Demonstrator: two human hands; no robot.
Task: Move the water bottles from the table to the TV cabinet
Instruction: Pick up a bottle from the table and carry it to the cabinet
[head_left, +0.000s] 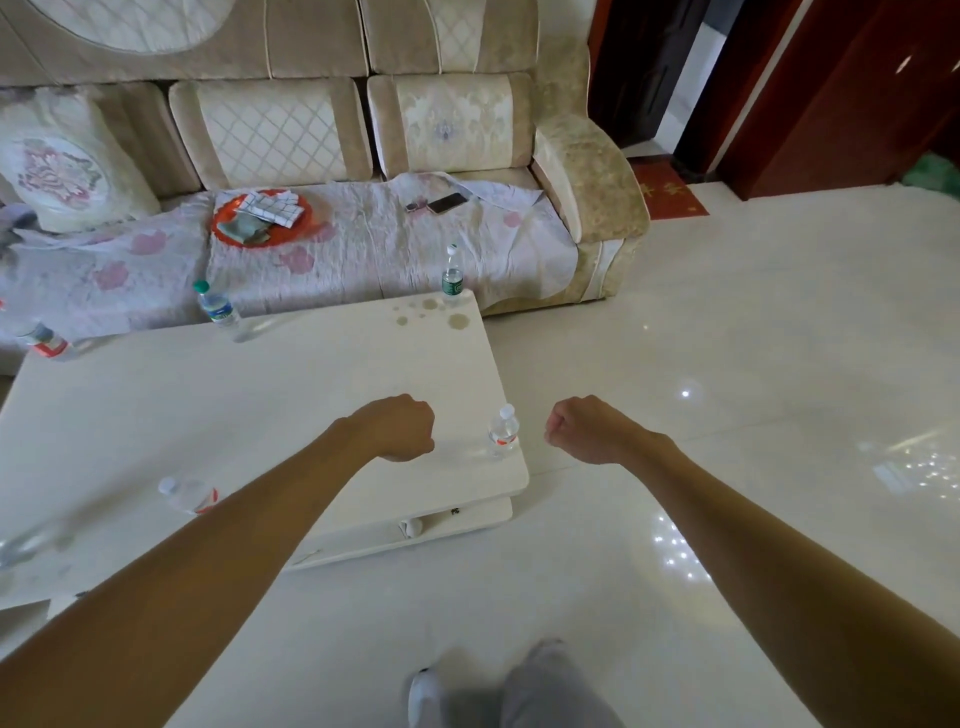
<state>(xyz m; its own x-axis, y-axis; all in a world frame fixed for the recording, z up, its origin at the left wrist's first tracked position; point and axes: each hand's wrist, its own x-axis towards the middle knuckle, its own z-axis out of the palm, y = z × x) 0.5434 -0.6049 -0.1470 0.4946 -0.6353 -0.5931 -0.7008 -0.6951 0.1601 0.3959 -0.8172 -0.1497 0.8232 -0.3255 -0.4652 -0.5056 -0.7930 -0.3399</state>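
Several clear water bottles stand on the white coffee table (270, 415). A red-labelled one (503, 430) is at the near right corner, between my two hands. A green-labelled bottle (452, 275) stands at the far right corner, and a green-capped one (217, 306) at the far edge. Two more red-labelled bottles are at the far left (44, 340) and near my left forearm (188, 494). My left hand (400, 427) hovers over the table with its fingers curled into a fist, holding nothing. My right hand (584, 428) is likewise a fist, just right of the corner bottle. The TV cabinet is out of view.
A beige sofa (587, 171) runs behind the table, with an orange tray (260, 218) and a phone (447, 202) on its seat. Glossy white floor (727, 338) spreads to the right toward a dark red doorway (779, 104). My feet show at the bottom.
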